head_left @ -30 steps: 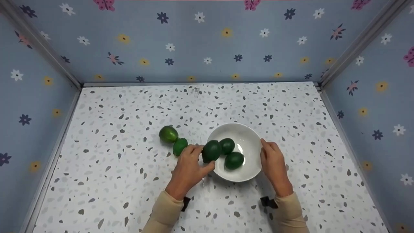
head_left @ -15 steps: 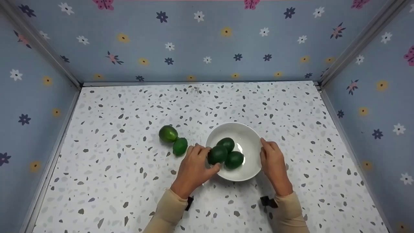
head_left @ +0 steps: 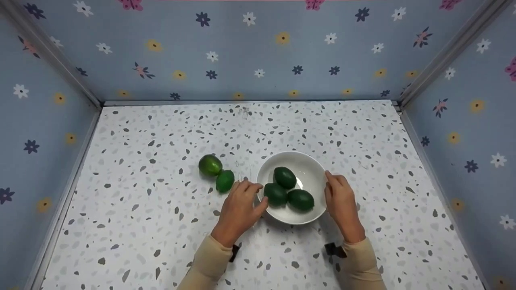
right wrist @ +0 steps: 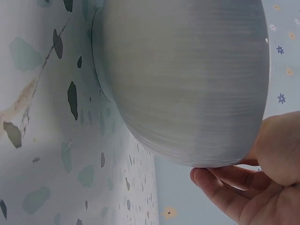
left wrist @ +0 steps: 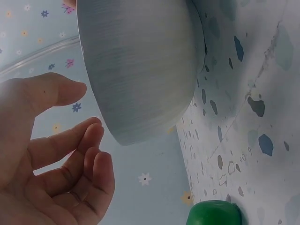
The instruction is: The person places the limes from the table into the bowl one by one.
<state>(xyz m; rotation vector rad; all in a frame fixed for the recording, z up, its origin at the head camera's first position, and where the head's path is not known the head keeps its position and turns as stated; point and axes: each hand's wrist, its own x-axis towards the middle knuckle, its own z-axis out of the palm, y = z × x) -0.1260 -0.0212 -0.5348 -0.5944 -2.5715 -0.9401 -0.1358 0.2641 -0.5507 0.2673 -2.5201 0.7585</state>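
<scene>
Left hand has let go: third dark fruit now lies in the bowl

In the head view, the left hand (head_left: 240,207) has drawn slightly back from the fruit it held half a second ago. That left dark green fruit (head_left: 275,195) rests inside the white bowl (head_left: 316,183), close to the upper dark green fruit (head_left: 285,177) and the right dark green fruit (head_left: 300,200), which has shifted rightward. The right hand (head_left: 340,203) holds the bowl's right rim. Outside, left of the bowl, a two-toned green fruit (head_left: 210,165) and a bright green fruit (head_left: 225,181) lie side by side on the speckled table (head_left: 161,225).

In the left wrist view, thumb and fingers stand apart with nothing between them, beside the bowl's outer wall.

In the right wrist view, bent fingers press the bowl's outside, the thumb at its rim; the thumb's tip is hidden.
</scene>
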